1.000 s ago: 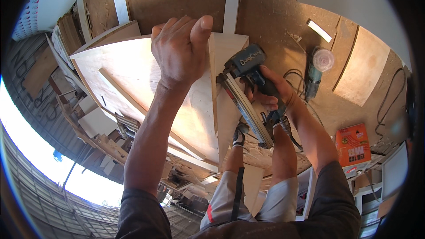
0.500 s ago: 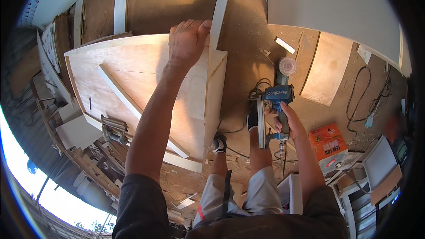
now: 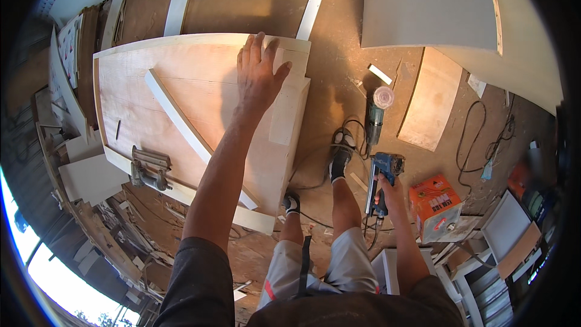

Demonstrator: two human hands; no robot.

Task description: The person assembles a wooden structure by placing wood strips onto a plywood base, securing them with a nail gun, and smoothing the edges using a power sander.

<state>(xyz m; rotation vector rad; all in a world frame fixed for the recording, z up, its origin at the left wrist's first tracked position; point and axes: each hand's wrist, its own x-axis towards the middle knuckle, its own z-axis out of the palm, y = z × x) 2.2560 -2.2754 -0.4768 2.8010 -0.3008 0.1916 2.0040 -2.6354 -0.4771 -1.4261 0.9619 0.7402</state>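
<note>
My left hand (image 3: 260, 79) lies with its fingers spread on the far right corner of a wooden panel (image 3: 206, 103) with strips along its edges. In my right hand (image 3: 390, 192) is a blue nail gun (image 3: 387, 162), gripped by its handle and held off to the right of the panel. An air hose fitting (image 3: 379, 223) hangs at the handle's lower end. A loose pale wood strip (image 3: 178, 111) rests diagonally across the panel. On the panel's near edge lies a grey metal tool (image 3: 149, 169) whose kind I cannot make out.
A grinder-like tool with a round disc (image 3: 376, 112) lies on the floor, its cord by my foot. Right of it are a plywood piece (image 3: 431, 100), an orange box (image 3: 433, 200) and loose cable (image 3: 469, 145). Pale boards (image 3: 430, 6) stand far right; wood scraps (image 3: 115, 224) lie left.
My left hand has gone from a closed grip at the panel's far edge to spread fingers on its corner. The nail gun in my right hand has moved lower and nearer to me.
</note>
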